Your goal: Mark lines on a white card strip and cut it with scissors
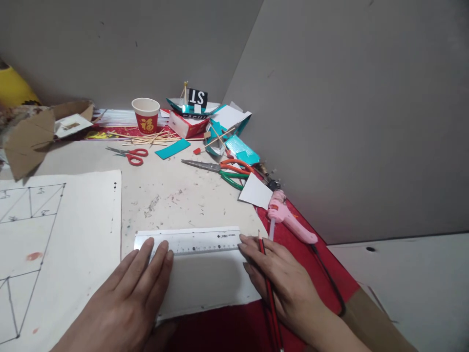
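Ruler (200, 241) lies partly beneath open, palm-down left grip (130, 296); right grip (287, 278) holds pencil (269, 289).

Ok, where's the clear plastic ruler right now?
In the head view, the clear plastic ruler lies just below centre along the far edge of the white rectangular card, left end under the left hand, right end by the right hand.

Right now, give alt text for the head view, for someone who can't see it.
The left hand rests on one end of a ruler on a white sheet; the right hand, holding a red pencil, is at the other end. Beyond are a paper cup, scissors and a pink glue gun.
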Available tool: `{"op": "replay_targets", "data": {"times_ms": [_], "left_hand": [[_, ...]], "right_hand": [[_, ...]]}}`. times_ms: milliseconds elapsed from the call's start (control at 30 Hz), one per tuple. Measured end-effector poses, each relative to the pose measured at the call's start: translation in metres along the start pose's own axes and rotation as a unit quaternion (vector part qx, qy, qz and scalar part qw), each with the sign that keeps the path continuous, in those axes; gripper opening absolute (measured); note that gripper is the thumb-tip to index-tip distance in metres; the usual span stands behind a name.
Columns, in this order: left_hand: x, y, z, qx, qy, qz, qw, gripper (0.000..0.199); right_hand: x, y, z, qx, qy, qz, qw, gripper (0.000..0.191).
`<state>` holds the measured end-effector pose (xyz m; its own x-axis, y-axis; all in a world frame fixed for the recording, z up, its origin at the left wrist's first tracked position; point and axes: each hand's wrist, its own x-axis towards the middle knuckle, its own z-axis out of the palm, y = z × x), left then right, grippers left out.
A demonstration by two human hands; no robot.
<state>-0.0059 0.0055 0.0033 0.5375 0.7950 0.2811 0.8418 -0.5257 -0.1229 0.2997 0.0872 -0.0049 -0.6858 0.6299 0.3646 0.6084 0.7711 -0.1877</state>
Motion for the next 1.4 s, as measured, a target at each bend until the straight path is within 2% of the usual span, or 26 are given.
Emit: {"op": "replay_targets", "data": {"times_ms": [133, 367, 667, 1233, 1400], "left_hand": [[0.000, -0.001, -0.001, 0.008, 0.010, 0.004, 1.000, 0.088], [0.002, -0.001, -0.010, -0.008, -0.013, -0.012, 1.000, 0.086], [0.001, -0.003, -0.007, 0.000, 0.014, -0.002, 1.000, 0.078], [-0.005, 0.000, -0.002, -0.074, -0.040, -0.028, 0.996, 0.079], [-0.004, 0.000, -0.003, -0.070, -0.037, -0.029, 0.996, 0.078]], "right_hand": [[0.001, 0.000, -0.001, 0.001, 0.001, -0.001, 1.000, 0.041], [0.004, 0.000, 0.000, -0.007, 0.012, -0.012, 1.000, 0.039], [0.001, 0.000, 0.000, -0.007, 0.006, -0.001, 1.000, 0.037], [0.003, 0.003, 0.006, -0.016, 0.032, -0.041, 0.999, 0.033], [0.002, 0.002, 0.005, -0.013, 0.034, -0.038, 0.999, 0.033]]}}
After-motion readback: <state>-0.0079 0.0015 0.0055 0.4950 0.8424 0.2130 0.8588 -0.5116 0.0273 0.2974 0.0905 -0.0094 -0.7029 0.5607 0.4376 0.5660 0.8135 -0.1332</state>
